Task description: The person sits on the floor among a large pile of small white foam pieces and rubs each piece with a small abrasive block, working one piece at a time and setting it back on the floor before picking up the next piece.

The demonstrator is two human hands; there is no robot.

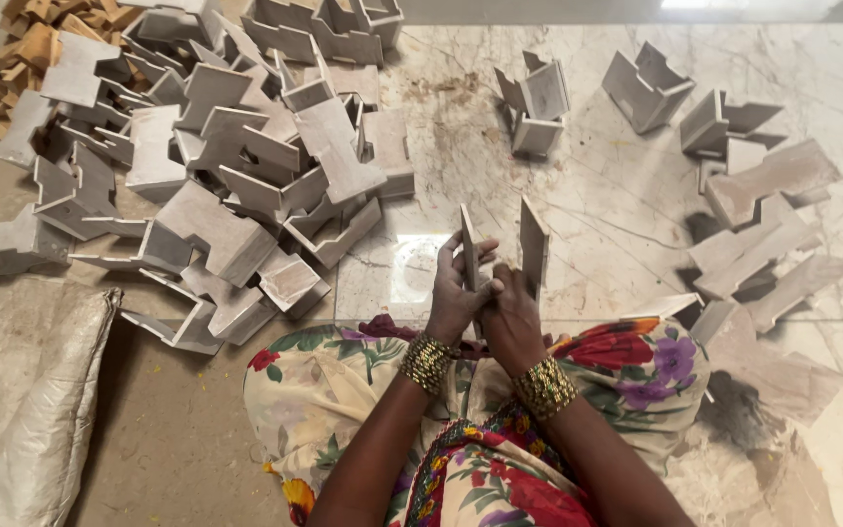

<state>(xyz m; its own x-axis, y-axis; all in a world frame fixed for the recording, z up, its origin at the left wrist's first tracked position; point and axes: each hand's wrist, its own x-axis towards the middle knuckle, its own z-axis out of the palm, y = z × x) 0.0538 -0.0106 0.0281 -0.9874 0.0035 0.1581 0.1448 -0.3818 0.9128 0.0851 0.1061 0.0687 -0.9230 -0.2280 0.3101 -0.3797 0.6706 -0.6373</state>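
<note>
Grey board pieces held upright over a marble floor.

Left hand (456,293) grips one flat panel (468,249), right hand (509,312) another panel (534,249); a heap of folded pieces (236,166) lies left, a white sack (31,390) nearer.

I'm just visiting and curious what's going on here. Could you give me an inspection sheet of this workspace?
Surface: pale marble floor, scuffed and stained.
Job's things: two flat grey boards held upright, side by side.
Clutter: big heap of grey slotted pieces at left; smaller assembled ones at right; tan wood blocks at the far left corner.
Hands: left hand and right hand each grip a board, close together.
Cables: nothing seen.
Surroundings: white sack lower left; floral cloth over the lap.
</note>
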